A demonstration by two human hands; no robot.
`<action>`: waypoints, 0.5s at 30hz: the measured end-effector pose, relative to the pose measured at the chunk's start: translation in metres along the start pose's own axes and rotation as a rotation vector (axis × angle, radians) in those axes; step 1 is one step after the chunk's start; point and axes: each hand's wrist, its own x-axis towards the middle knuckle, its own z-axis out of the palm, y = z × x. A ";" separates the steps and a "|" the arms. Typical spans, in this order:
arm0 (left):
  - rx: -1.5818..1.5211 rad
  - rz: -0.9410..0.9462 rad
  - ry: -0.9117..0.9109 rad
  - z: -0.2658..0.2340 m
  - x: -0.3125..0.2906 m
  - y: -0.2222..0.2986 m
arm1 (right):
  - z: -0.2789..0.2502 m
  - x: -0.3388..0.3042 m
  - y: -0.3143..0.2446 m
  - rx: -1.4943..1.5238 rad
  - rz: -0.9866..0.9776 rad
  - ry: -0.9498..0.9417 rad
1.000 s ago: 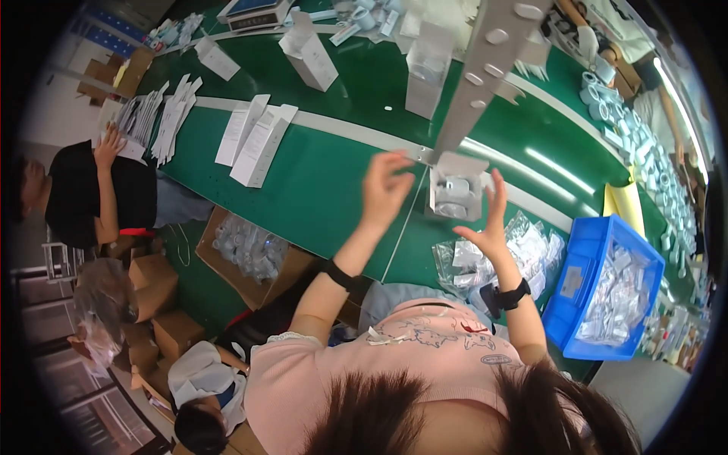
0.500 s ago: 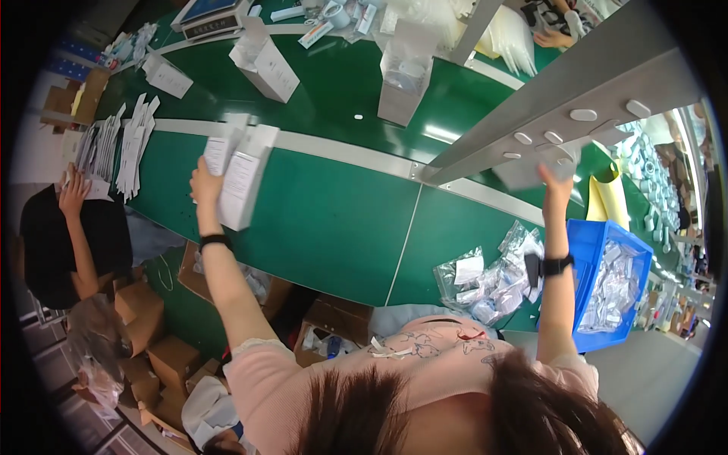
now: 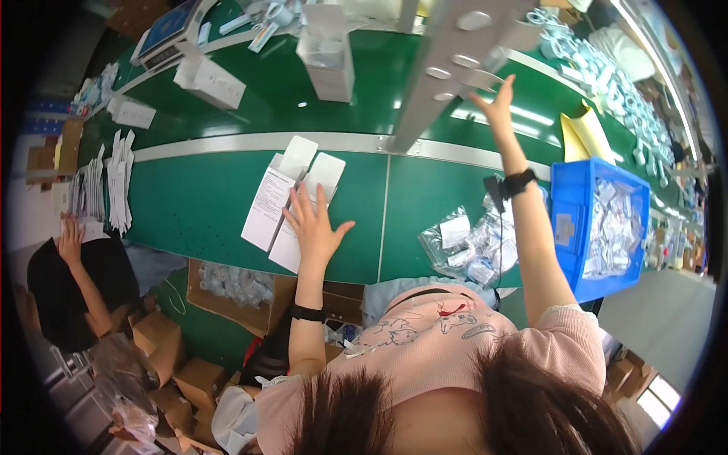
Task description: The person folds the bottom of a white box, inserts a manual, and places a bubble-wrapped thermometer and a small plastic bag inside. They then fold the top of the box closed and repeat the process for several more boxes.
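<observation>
Two long white boxes lie side by side on the green bench [image 3: 189, 174], their end flaps raised at the far end. The left box [image 3: 265, 212] has small print on its side. Across the right box [image 3: 285, 247] rests my left hand [image 3: 317, 226], fingers spread and not wrapped round it. My right hand [image 3: 497, 112] reaches far forward beside the grey metal post [image 3: 432, 83]. Its thumb and fingers are apart; a pale shape [image 3: 484, 80] shows near the fingertips, too unclear to name. Clear bags with white contents [image 3: 474, 246] lie nearer me on the right.
A blue bin [image 3: 565, 227] of bagged items stands at the right. Upright white boxes [image 3: 327, 72] stand across the metal rail [image 3: 220, 144]. Folded white cartons [image 3: 120, 182] are stacked at the left, near another person's hand [image 3: 70, 239]. A yellow sheet [image 3: 588, 136] curls behind the bin.
The view has turned right. My left hand has brought the white boxes nearer me and loosened from a grip to spread fingers. My right hand remains stretched forward, beside the post.
</observation>
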 end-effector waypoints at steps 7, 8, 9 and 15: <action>0.095 -0.053 0.045 0.005 -0.021 0.026 | -0.065 -0.158 -0.097 0.421 0.312 -0.610; -0.023 -0.064 0.117 -0.005 -0.021 0.040 | -0.076 -0.173 -0.104 0.451 0.391 -0.715; -0.088 -0.037 0.174 -0.011 -0.024 0.053 | -0.084 -0.182 -0.114 0.476 0.466 -0.833; -0.379 -0.067 0.350 -0.041 -0.057 0.155 | -0.111 -0.204 -0.158 0.602 0.376 -1.161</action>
